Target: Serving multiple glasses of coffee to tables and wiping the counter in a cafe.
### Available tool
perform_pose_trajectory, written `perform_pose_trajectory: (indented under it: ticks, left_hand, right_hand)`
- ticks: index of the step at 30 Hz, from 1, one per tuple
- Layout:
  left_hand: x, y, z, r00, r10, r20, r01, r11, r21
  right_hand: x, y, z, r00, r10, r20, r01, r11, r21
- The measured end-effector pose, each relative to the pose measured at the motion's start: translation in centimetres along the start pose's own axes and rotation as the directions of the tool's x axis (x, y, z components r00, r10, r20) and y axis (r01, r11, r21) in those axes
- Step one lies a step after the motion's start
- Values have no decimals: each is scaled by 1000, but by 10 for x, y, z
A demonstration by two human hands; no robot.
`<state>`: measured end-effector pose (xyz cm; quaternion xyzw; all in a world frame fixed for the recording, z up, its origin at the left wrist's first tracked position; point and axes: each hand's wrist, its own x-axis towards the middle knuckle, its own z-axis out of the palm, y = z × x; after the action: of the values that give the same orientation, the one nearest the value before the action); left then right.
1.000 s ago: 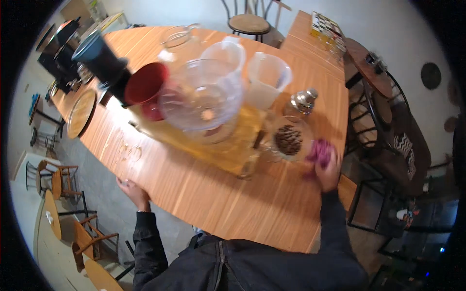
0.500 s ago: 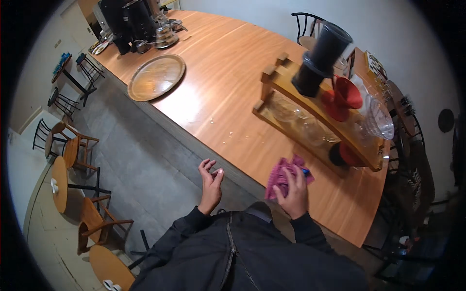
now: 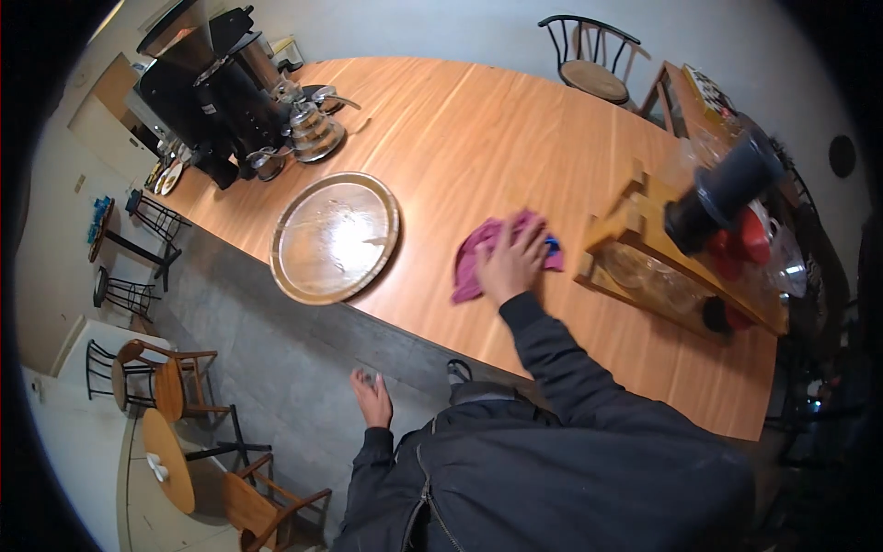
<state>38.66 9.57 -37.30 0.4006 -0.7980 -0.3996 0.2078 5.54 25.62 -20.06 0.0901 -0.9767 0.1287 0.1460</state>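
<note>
My right hand (image 3: 511, 265) is on a crumpled purple cloth (image 3: 471, 260) and presses it onto the wooden counter (image 3: 460, 138). Its fingers reach over the cloth, and a small blue patch shows at the cloth's right side. My left hand (image 3: 372, 401) hangs beside the counter's near edge, above the floor, fingers loosely apart and holding nothing. To the left of the cloth lies a round wooden tray (image 3: 294, 276) with a shiny surface, right at the near edge.
On the right stands a wooden rack (image 3: 644, 221) with a dark cylinder (image 3: 727, 191), a red cone-shaped dripper (image 3: 752, 237) and glassware. A black grinder (image 3: 207, 110) and a glass pot (image 3: 315, 133) occupy the far left. Beyond the counter is a chair (image 3: 593, 81).
My right hand has moved forward and left with the cloth, out from the rack's near side to the counter's middle. My left hand has dropped lower. The view has shifted.
</note>
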Motion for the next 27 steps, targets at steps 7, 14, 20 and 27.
perform_pose_trajectory:
  ticks: [7,14,20,27]
  left_hand:
    - [-71,-224,-109,747,-641,-177,658,675,334]
    - [53,-261,-117,900,-432,-50,391,753,530]
    - [275,-223,-163,918,-342,201,274,913,303]
    - [397,-183,-155,972,-153,180,130,982,136]
  right_hand:
    - [204,-19,63,898,424,-116,-426,905,10]
    - [200,-105,70,774,-631,59,580,743,334]
    - [191,1,63,984,137,-112,-121,983,136]
    - [290,-88,126,948,-301,-101,314,935,166]
